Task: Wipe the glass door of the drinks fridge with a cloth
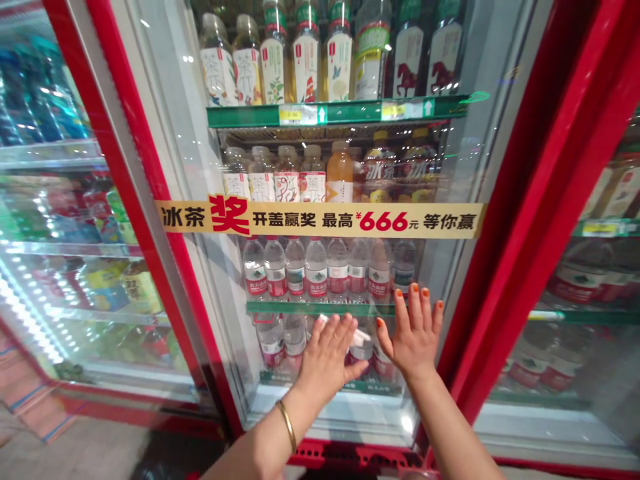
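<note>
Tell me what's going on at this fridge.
A person's left hand and right hand are raised, palms forward, at a glass fridge door; whether they touch it is unclear. Something white shows at the left hand, too blurred to identify. The right hand is spread open, with nothing seen in it. Bottles stand in rows behind the door.

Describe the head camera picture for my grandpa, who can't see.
A left hand and an orange-nailed right hand spread before a red-framed glass cooler door, something white by the left fingers. Clear plastic, red-labelled bottles stand on green-edged shelves inside.
</note>
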{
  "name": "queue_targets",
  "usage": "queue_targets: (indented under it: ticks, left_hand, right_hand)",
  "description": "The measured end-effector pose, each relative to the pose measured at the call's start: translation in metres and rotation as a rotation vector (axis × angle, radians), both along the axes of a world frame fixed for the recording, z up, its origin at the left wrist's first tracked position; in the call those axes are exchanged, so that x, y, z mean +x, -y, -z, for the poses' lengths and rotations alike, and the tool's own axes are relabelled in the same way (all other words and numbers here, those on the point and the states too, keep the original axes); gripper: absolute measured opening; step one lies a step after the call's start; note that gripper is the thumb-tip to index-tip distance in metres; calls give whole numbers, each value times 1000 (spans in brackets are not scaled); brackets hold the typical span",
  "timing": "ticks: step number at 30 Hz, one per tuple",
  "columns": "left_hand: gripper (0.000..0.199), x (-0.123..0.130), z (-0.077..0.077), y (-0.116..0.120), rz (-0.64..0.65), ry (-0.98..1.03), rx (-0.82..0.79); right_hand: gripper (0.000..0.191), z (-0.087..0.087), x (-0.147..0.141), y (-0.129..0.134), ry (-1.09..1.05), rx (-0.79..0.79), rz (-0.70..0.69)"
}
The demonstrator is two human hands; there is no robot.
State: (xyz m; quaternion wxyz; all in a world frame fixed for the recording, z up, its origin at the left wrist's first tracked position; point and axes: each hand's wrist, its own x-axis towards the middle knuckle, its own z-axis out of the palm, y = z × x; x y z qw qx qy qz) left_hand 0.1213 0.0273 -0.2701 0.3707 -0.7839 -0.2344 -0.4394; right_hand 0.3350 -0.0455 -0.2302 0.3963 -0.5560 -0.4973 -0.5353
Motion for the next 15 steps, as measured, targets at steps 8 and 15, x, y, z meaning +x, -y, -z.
queue_targets:
  ticks: [8, 15]
  left_hand:
    - [103, -56, -34, -37, -122, 525, -270]
    - [99, -2, -28, 0, 10, 86, -17]
  right_hand:
    - [95, 4, 0, -2, -15, -6, 0]
    - [91, 1, 1, 0, 0, 5, -31]
